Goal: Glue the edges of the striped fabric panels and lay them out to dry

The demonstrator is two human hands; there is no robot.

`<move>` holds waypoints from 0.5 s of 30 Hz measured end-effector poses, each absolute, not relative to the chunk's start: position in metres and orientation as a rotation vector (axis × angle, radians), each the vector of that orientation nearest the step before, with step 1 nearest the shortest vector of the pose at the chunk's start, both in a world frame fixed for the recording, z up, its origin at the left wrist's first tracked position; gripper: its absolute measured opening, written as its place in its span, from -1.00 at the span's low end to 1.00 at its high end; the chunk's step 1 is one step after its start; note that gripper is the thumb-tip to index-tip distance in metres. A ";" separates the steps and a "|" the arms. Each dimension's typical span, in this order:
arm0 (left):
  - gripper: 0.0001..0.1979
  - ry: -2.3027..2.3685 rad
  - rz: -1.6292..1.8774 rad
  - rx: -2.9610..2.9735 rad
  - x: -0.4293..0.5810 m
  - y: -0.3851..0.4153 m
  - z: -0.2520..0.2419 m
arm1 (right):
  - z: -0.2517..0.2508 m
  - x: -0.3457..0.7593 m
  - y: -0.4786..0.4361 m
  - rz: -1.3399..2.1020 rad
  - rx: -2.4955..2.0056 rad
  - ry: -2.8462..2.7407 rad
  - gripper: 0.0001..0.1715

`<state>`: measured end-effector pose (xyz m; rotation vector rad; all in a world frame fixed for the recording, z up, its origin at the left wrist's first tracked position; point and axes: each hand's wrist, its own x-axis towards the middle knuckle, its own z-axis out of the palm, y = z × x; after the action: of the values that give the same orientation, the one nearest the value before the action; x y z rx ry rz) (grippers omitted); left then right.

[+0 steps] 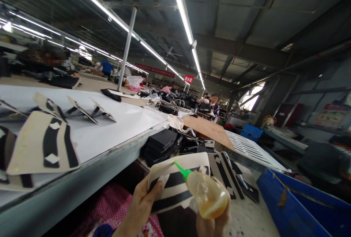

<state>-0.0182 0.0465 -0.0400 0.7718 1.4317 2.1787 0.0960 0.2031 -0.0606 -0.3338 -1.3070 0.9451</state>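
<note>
Across the left of the frame runs the white surface with striped pieces. At bottom centre your left hand pinches a striped cream panel by its edge. Your right hand wraps its grip around the glue bottle, green nozzle touching the panel.

White belt bearing striped pieces
</note>
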 end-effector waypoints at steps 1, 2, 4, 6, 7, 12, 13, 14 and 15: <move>-0.48 1.423 2.182 0.761 -0.018 0.046 -0.040 | -0.061 0.095 0.201 0.965 -0.325 -1.325 -0.55; -0.48 1.421 2.184 0.755 -0.018 0.046 -0.040 | -0.061 0.094 0.201 0.978 -0.327 -1.335 -0.52; -0.48 1.430 2.182 0.756 -0.019 0.045 -0.041 | -0.057 0.091 0.201 0.971 -0.358 -1.322 -0.45; -0.49 1.442 2.168 0.762 -0.020 0.045 -0.042 | -0.051 0.088 0.203 0.994 -0.394 -1.287 -0.37; -0.50 1.445 2.157 0.767 -0.020 0.045 -0.044 | -0.048 0.087 0.204 1.031 -0.403 -1.258 -0.37; -0.46 1.424 2.129 0.760 -0.020 0.048 -0.047 | -0.032 0.086 0.209 1.164 -0.426 -1.166 -0.45; -0.45 1.418 2.128 0.754 -0.019 0.049 -0.047 | -0.031 0.087 0.210 1.145 -0.447 -1.166 -0.44; -0.46 1.412 2.127 0.749 -0.019 0.049 -0.047 | -0.031 0.088 0.212 1.119 -0.476 -1.172 -0.42; -0.46 1.400 2.126 0.748 -0.018 0.050 -0.046 | -0.032 0.090 0.214 1.091 -0.497 -1.181 -0.39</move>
<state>-0.0175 0.0497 -0.0465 0.7484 1.3998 2.1262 0.0898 0.2138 -0.0318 -0.4966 -1.1807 1.0906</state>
